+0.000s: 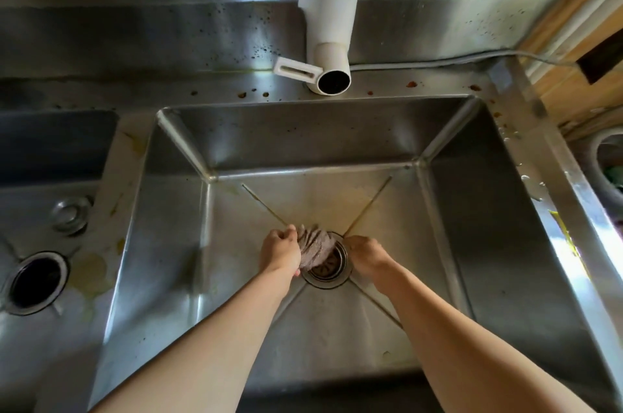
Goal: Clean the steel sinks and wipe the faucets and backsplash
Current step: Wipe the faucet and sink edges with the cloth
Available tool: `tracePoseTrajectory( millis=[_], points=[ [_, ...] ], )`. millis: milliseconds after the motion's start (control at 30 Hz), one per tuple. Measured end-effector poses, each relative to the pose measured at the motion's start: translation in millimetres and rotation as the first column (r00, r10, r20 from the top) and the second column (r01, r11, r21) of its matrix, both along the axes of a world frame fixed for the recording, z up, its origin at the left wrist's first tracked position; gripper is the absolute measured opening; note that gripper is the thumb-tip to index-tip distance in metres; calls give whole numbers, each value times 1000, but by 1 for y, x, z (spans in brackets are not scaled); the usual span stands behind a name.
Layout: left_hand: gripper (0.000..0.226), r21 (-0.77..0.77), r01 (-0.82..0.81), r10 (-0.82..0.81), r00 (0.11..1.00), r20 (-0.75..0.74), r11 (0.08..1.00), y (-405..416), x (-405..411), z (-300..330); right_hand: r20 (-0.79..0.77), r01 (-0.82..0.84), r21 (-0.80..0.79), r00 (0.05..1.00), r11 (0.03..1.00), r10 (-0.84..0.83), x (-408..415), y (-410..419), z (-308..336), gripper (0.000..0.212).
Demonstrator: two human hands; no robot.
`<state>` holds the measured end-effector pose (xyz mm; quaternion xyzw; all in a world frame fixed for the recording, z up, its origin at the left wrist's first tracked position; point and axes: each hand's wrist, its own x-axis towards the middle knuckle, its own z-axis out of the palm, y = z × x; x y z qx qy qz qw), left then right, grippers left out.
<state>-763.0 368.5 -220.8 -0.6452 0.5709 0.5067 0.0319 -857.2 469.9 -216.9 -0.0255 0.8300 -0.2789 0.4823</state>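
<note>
Cloth (315,249) bunched, greyish, twisted between hands

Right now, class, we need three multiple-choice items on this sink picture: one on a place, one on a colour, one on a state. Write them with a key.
1. Where is the cloth?
A. On the backsplash
B. Over the drain
C. In the left-hand sink

2. What colour is the faucet?
A. White
B. Black
C. Red

3. What are the hands doing?
A. Resting flat
B. Both gripping the cloth
C. Turning the faucet

Key: 1 B, the cloth sits above the drain ring. 2 A, its body and spout are white. 3 B, the left hand and right hand curl round the cloth's ends.
</note>
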Motion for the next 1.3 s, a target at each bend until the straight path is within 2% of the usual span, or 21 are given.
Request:
tracePoseTrajectory(
  millis=[33, 100, 133, 167, 233, 267, 333, 367, 400, 467, 500, 567, 667, 767, 833, 967, 1033, 1100, 1167, 1233, 1300],
  points=[
    [32, 0, 40, -40, 999, -3, 999, 1, 1, 0, 45, 54, -28, 998, 998, -53, 1, 4, 4, 28],
    [23, -7, 130, -130, 988, -77, 991, 3, 2, 5, 336, 246, -108, 921, 963, -198, 8, 6, 15, 29],
    [18, 3, 168, -167, 979, -114, 986, 4, 3, 11, 402, 292, -163, 892, 943, -206, 11, 7, 21, 28],
    [16, 32, 211, -205, 968, -144, 977, 5, 2, 15, 379, 321, -217, 898, 922, -223, 13, 6, 22, 23],
    [18, 66, 297, -287, 950, -122, 953, 6, 2, 22, 137, 325, -269, 945, 907, -298, 15, 7, 21, 16],
    [16, 75, 375, -372, 927, -41, 924, 6, 3, 24, -20, 281, -268, 955, 921, -297, 14, 9, 20, 16],
    [36, 81, 545, -547, 804, 232, 835, 5, 6, 31, -247, 141, -176, 952, 974, -182, 8, 13, 25, 13],
    [45, 70, 568, -565, 783, 259, 820, 5, 8, 35, -311, 103, -125, 940, 987, -137, 7, 18, 29, 14],
    [49, 72, 538, -541, 822, 176, 840, 6, 7, 43, -345, 107, -117, 928, 987, -141, 5, 23, 33, 16],
    [39, 98, 457, -443, 887, -132, 884, 5, 0, 56, -356, 165, -170, 909, 972, -217, 3, 32, 43, 21],
    [28, 159, 425, -378, 889, -260, 891, 5, -3, 66, -332, 212, -212, 903, 954, -274, 2, 33, 46, 25],
    [13, 239, 486, -375, 840, -391, 840, 9, -5, 86, -223, 283, -313, 906, 906, -360, 8, 32, 62, 29],
    [34, 195, 503, -406, 829, -384, 842, 7, -4, 102, -92, 337, -470, 901, 816, -425, 16, 29, 91, 27],
    [26, 145, 368, -289, 875, -389, 918, -5, 5, 119, -112, 368, -508, 868, 779, -484, 17, 30, 119, 15],
    [24, 127, 295, -222, 887, -404, 947, -17, 12, 130, -143, 393, -497, 842, 774, -520, 17, 33, 135, 16],
    [12, 265, 128, 8, 889, -457, 956, -32, 22, 160, -134, 406, -531, 826, 744, -547, 17, 40, 168, 15],
    [12, 262, 106, 21, 898, -440, 959, -35, 27, 171, -116, 432, -566, 801, 702, -587, 20, 43, 186, 18],
    [12, 260, 134, -20, 918, -396, 956, -32, 33, 182, -140, 422, -615, 773, 666, -619, 23, 44, 206, 19],
    [10, 202, 242, -171, 933, -317, 949, -23, 36, 190, -180, 379, -653, 764, 656, -620, 26, 41, 222, 18],
    [31, 66, 366, -335, 900, -280, 928, -14, 35, 201, -185, 351, -678, 768, 646, -613, 28, 38, 242, 16],
    [44, -13, 434, -406, 831, -379, 901, -7, 30, 221, -150, 347, -673, 801, 653, -580, 29, 38, 261, 18]
  ],
)
